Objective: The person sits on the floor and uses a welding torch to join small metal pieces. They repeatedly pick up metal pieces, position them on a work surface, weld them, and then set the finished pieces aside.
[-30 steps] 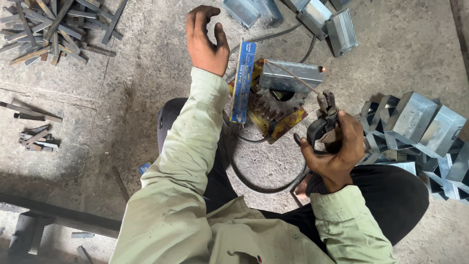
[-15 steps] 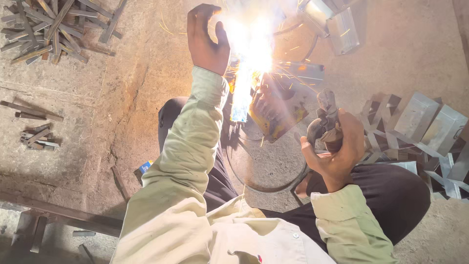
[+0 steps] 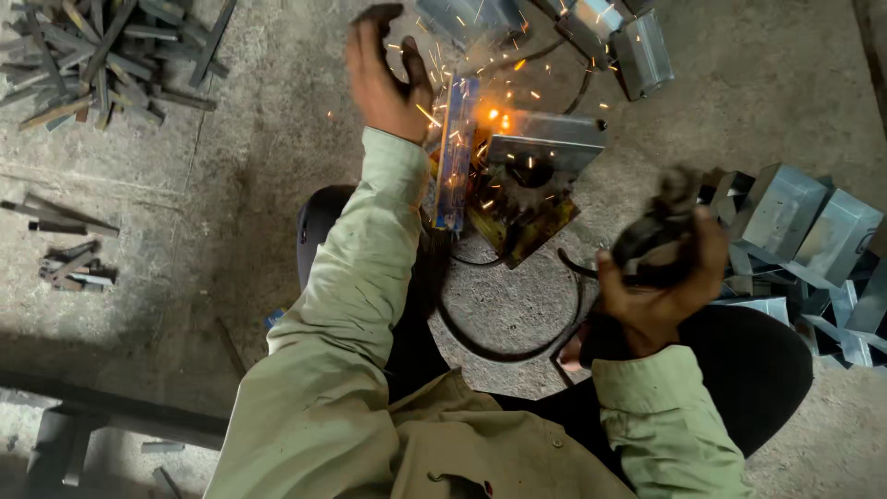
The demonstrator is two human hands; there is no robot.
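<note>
- Orange sparks scatter just to the right of the left hand, over the metal pieces on the concrete floor
- Left hand is raised at the end of a pale green sleeve, fingers curled loosely with the thumb apart; it is blurred, and I cannot tell whether it grips anything
- Just right of that hand stands a bluish flat metal bar, upright on its edge; whether the hand touches it is unclear
- Further right of the bar sits a grey folded sheet-metal box, resting on a yellowish stand, with sparks flying around both
- Right hand is clamped on a dark electrode holder, fingers wrapped round its handle; the holder is blurred and lifted, well apart from the box
- Below and left of the right hand a black cable loops across the floor between the person's knees
- To the right of the right hand lies a heap of grey sheet-metal boxes, near it but not touching
- Beyond the left hand, more such boxes lie at the top edge
- Far to the left of the left hand are a pile of short metal strips and, nearer, a smaller cluster of offcuts
</note>
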